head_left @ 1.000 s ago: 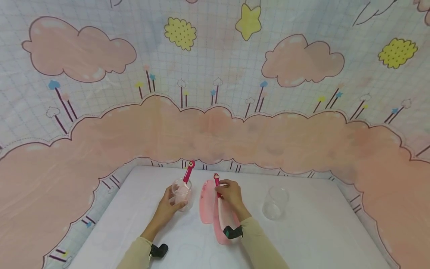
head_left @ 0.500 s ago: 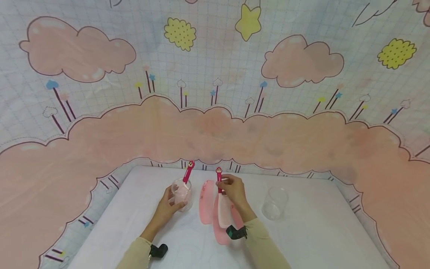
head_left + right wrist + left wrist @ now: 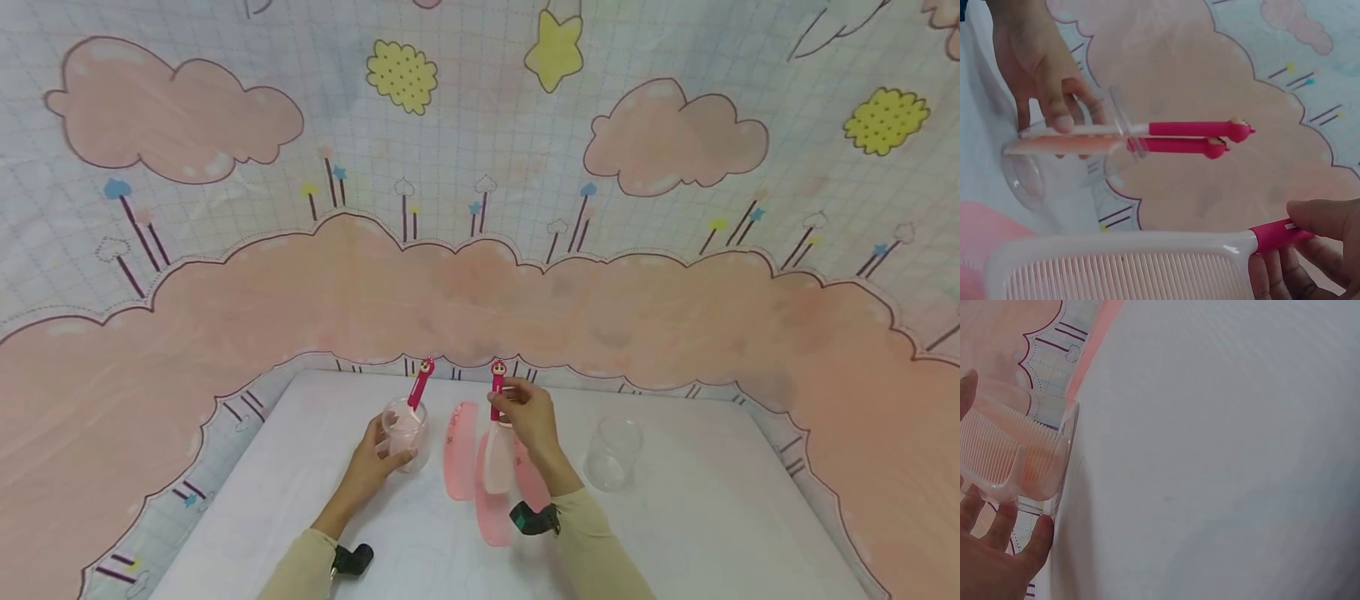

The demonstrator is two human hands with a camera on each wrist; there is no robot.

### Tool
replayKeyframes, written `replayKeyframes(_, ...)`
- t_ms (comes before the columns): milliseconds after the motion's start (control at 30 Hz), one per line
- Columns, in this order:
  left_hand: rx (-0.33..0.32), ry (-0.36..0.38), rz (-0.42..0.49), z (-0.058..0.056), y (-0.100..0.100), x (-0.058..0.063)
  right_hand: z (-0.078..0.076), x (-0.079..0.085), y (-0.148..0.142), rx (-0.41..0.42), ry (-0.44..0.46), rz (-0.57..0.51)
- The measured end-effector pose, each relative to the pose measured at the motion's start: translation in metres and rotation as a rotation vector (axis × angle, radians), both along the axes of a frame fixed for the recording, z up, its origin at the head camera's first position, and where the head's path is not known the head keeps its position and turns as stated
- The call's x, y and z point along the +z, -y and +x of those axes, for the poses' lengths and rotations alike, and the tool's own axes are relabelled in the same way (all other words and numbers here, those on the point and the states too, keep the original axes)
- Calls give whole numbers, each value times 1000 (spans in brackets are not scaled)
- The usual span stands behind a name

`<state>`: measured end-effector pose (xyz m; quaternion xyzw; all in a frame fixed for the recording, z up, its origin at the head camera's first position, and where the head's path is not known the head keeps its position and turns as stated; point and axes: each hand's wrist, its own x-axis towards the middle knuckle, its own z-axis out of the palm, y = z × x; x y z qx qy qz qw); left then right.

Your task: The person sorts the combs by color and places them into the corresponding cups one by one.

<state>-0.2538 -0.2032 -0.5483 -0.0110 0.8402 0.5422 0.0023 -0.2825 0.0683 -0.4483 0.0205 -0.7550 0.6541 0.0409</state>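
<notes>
My left hand (image 3: pixel 372 457) grips a clear cup (image 3: pixel 1035 178) around its side. Two combs stand in it, their red handles (image 3: pixel 1194 129) with figure heads sticking out above the rim. In the left wrist view, comb teeth (image 3: pixel 988 447) show through the cup wall. My right hand (image 3: pixel 531 421) pinches the red handle of a pale pink comb (image 3: pixel 498 462), head end up and teeth end down. The right wrist view shows its toothed part (image 3: pixel 1129 272) large, near the cup. Under and beside it lie a pink comb (image 3: pixel 460 450) and other pink comb-shaped pieces (image 3: pixel 492 521).
A second clear cup (image 3: pixel 613 454) stands on the white table (image 3: pixel 712 517), right of my right hand. Behind the table hangs a patterned cloth (image 3: pixel 480 308) with clouds. Each wrist wears a dark camera (image 3: pixel 534 518).
My right hand has raised the pale comb and moved slightly right and away from me, its toothed part coming more upright. My left hand and the cup it grips have hardly moved.
</notes>
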Motion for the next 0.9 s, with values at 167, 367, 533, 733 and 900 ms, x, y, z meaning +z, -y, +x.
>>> replayKeyframes(167, 0, 15, -3, 1, 0, 3, 0, 6, -2, -3, -15, -58)
replayKeyframes(367, 0, 19, -3, 1, 0, 4, -2, 8, -3, -10, -32, -94)
replayKeyframes(533, -3, 14, -9, 0, 0, 4, -1, 14, -4, -15, -46, -113)
replayKeyframes(733, -8, 18, -10, 1, 0, 4, 1, 19, -5, -10, -71, -134)
replayKeyframes(900, -5, 17, -10, 0, -1, 4, 2, 24, -6, -6, -98, -153)
